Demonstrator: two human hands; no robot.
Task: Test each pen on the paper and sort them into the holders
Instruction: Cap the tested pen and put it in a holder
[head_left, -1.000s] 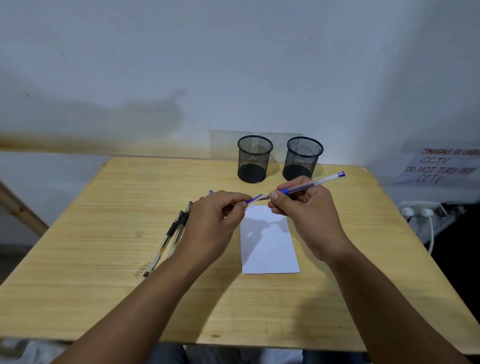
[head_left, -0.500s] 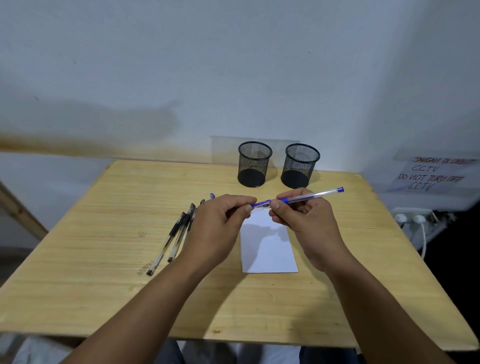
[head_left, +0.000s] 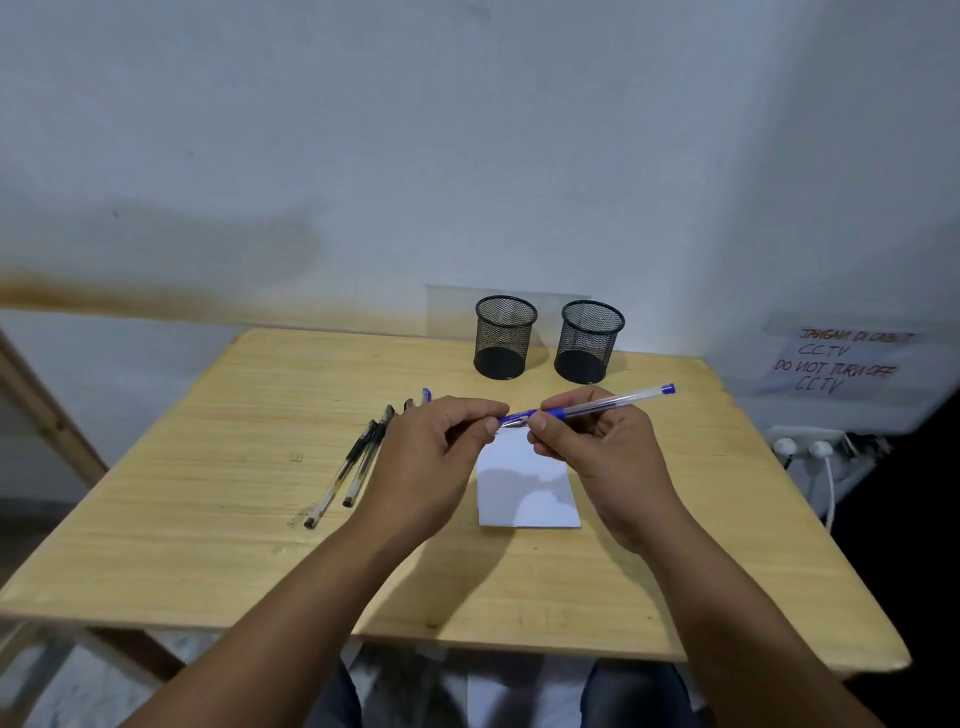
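Blue-capped clear plastic pen (head_left: 597, 407) held level above the far edge of the white paper sheet (head_left: 527, 488), not touching it. Right hand (head_left: 602, 447) grips the barrel at its blue grip section; left hand (head_left: 441, 457) pinches the blue cap (head_left: 514, 415) at the tip end, fingers (head_left: 491, 423) curled round it. Judged step: cap coming off or going on; cannot tell which.

Risks from here:
- Cap sticks, then gives suddenly; hands jerk apart, tip may scratch a finger or the pen may drop onto the paper.
- Loose sheet, nothing pinning it; a one-handed test stroke could drag it across the pale wooden bench (head_left: 208, 467).
- Spare black and blue pens (head_left: 358, 467) lie left of the paper, partly under the left wrist; a careless sweep could roll them.
- Two black mesh holders (head_left: 504, 338) stand beyond the paper, close together and looking alike; wrong-holder sorting is easy.
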